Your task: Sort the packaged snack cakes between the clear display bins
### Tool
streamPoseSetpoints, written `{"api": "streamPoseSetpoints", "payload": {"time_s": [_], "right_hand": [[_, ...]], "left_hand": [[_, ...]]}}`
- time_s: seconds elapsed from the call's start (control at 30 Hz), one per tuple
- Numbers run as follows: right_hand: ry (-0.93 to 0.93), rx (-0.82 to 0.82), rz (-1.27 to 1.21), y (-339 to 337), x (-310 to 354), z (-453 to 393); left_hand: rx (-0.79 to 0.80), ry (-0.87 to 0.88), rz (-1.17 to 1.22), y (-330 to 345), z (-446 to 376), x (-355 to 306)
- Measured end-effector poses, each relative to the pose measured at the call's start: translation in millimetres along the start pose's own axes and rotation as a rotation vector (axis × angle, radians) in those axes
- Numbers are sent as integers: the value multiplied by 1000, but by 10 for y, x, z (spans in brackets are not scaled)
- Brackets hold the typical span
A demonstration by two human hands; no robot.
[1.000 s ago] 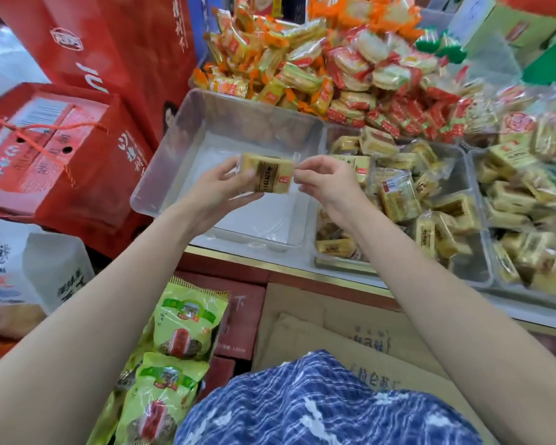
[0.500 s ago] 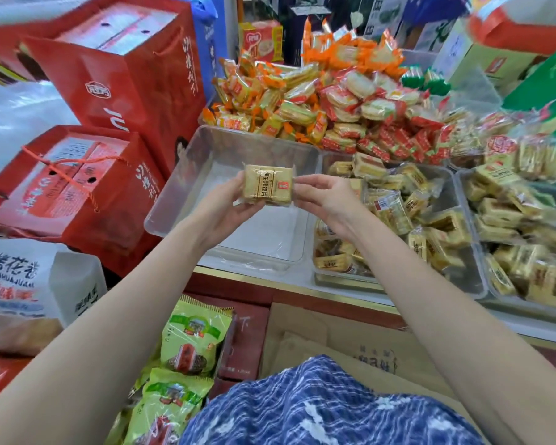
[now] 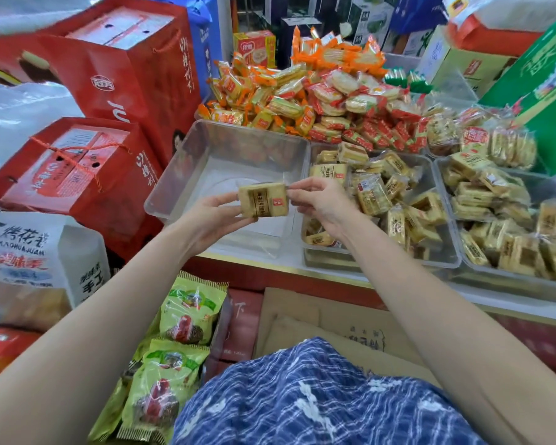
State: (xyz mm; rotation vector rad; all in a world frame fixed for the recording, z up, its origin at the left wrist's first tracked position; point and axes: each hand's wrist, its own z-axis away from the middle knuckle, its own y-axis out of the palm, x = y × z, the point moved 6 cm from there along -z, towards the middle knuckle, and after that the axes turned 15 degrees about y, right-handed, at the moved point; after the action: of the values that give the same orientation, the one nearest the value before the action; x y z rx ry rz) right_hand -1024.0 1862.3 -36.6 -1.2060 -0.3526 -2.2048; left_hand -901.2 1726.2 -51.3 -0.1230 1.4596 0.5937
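I hold one packaged snack cake, pale yellow with a brown label, above the front of the left clear bin, which has nothing in it. My left hand grips the cake's left end, and my right hand pinches its right end. The middle clear bin beside it holds several similar yellow cakes. A third bin at the right is piled with more of them.
Heaps of orange and red wrapped snacks lie behind the bins. Red gift boxes stand at the left, a white bag below them. Green snack packets and cardboard lie beneath the counter edge.
The camera has tilted upward, showing more of the shelf behind. Both hands keep holding the same cake over the left bin, slightly closer to its front edge.
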Motion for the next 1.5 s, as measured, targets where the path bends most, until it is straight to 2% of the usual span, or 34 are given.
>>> {"api": "streamPoseSetpoints", "payload": {"time_s": [0.17,0.3,0.37,0.47,0.53,0.67,0.77,0.9,1.07,1.17,1.27,1.3,1.37,1.5], "right_hand": [[-82,-87,-5,-144,-114,303],[-125,-295,184,-324,-258,529],[-102,-313,167,-337,-306,621],[5,-205,-159,-371,-438,708],[16,-144,-275,-431,-483,745],[34,-211,-300,-614,-563,821],[61,-233,-370,-748,-614,878],[-14,-369,-269,-1014,-644,959],[-61,-336,-245,-1308,-727,1031],[-83,-84,-217,-1504,-771,1033],[-194,113,80,-1639,-712,1067],[-204,125,128,-1688,-699,1065],[-201,48,141,-1812,-697,1061],[-158,-145,13,-2043,-846,1062]], "left_hand": [[-230,79,-124,39,141,57],[-236,155,-396,246,162,62],[-239,182,-481,359,179,46],[-260,141,-388,468,229,90],[-219,101,-294,548,269,113],[-146,46,-117,745,347,148],[-186,21,-1,904,397,183],[-244,9,-31,1111,476,309],[-307,46,-269,1317,526,442],[-317,88,-461,1453,513,466],[-306,116,-589,1600,496,474],[-316,123,-596,1656,492,478],[-364,133,-555,1785,497,477],[-408,134,-388,2046,475,531]]}}
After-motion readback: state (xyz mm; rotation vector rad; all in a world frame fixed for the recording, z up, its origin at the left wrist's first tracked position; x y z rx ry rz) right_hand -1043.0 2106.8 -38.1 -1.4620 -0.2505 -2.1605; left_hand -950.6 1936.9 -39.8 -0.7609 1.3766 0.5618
